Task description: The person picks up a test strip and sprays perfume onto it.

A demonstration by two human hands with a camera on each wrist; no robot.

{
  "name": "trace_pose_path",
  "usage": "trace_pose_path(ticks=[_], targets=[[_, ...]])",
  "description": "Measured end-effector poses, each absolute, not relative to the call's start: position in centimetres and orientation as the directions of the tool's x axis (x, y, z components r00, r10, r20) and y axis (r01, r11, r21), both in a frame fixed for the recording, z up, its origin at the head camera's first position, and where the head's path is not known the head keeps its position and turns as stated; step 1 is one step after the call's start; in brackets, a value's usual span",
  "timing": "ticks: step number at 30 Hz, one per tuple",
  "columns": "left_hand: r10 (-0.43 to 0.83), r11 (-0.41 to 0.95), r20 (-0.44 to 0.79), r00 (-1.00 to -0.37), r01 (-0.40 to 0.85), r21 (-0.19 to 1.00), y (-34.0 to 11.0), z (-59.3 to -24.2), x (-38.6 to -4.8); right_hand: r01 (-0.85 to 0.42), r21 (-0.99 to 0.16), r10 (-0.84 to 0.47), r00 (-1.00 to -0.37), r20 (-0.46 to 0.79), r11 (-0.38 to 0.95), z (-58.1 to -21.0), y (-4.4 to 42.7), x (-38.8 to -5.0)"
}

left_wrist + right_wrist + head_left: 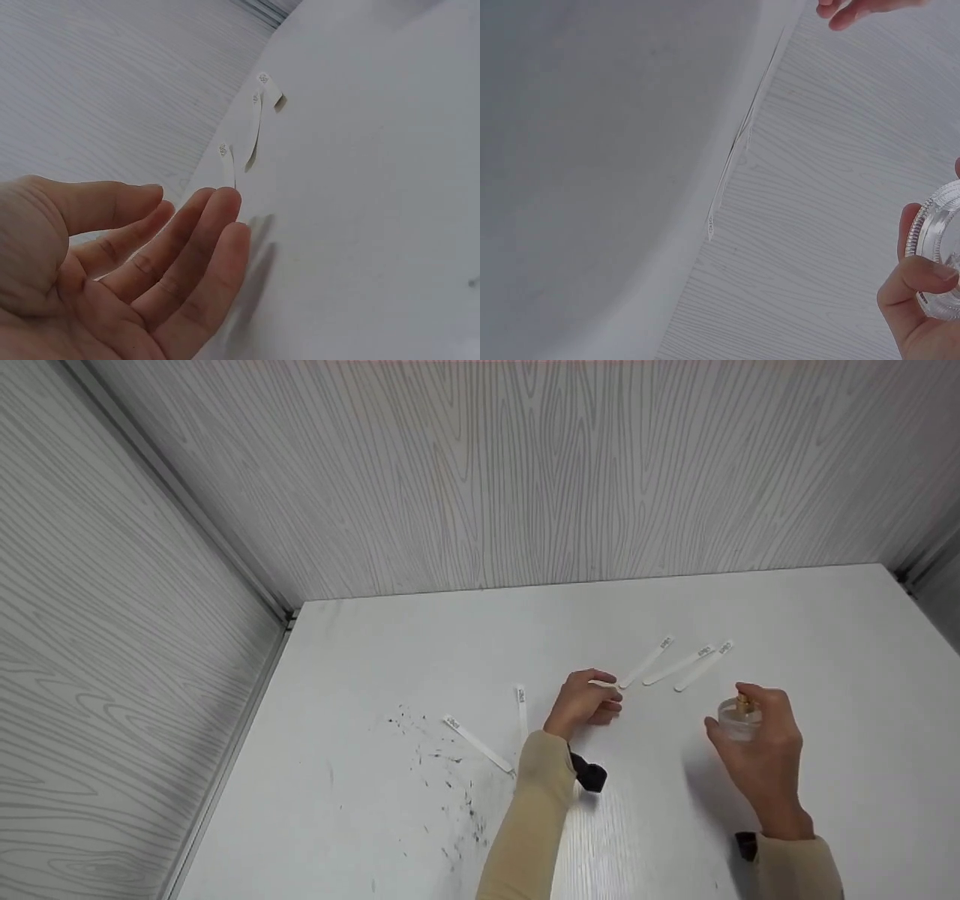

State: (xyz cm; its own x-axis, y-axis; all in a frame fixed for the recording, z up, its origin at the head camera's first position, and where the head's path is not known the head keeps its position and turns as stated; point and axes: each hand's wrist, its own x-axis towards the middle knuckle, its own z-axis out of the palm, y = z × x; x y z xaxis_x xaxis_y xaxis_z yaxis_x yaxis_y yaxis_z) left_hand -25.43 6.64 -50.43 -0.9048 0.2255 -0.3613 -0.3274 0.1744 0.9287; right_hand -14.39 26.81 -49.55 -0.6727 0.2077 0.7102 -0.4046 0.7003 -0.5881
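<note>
My right hand (772, 750) grips a small round clear bottle (731, 727) with a gold spray top, held above the table. Its index finger lies on the sprayer. In the right wrist view the ribbed glass of the bottle (924, 232) shows between thumb and fingers. My left hand (585, 701), loosely bent, holds nothing; its fingertips hover close to the lower end of a white paper strip (645, 664). To the right of that strip lie a second strip (677, 667) and a third strip (703, 667), each printed at its far end.
Left of my left arm lie two more printed strips, one slanted (478, 745) and one nearly upright (523, 709), partly behind the sleeve. Dark specks (454, 787) mark the white table (360, 660). Wood-grain panels (480, 472) rise at the back and sides.
</note>
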Motion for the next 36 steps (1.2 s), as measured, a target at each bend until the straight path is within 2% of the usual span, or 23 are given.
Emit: trace_pose_path(ticks=[9, 15, 26, 36], targets=[[0.311, 0.157, -0.332, -0.891, -0.296, 0.942, 4.6, -50.1, -24.6, -0.41, -0.606, 0.233, -0.663, 0.711, 0.682, -49.5, 26.7, -14.4], [0.294, 0.17, -0.296, -0.909, -0.255, 0.952, 3.4, -49.7, -24.2, -0.415, -0.599, 0.235, -0.652, 0.721, 0.685, -49.6, 26.6, -14.4], [0.294, 0.209, -0.307, -0.905, -0.252, 0.945, 2.1, -49.3, -23.0, -0.404, -0.596, 0.219, -0.67, 0.71, 0.694, -49.6, 26.7, -14.4], [0.286, 0.213, -0.258, -0.923, -0.201, 0.956, 0.2, -49.4, -21.8, -0.413, -0.608, 0.225, -0.671, 0.706, 0.677, -49.3, 26.3, -14.2]])
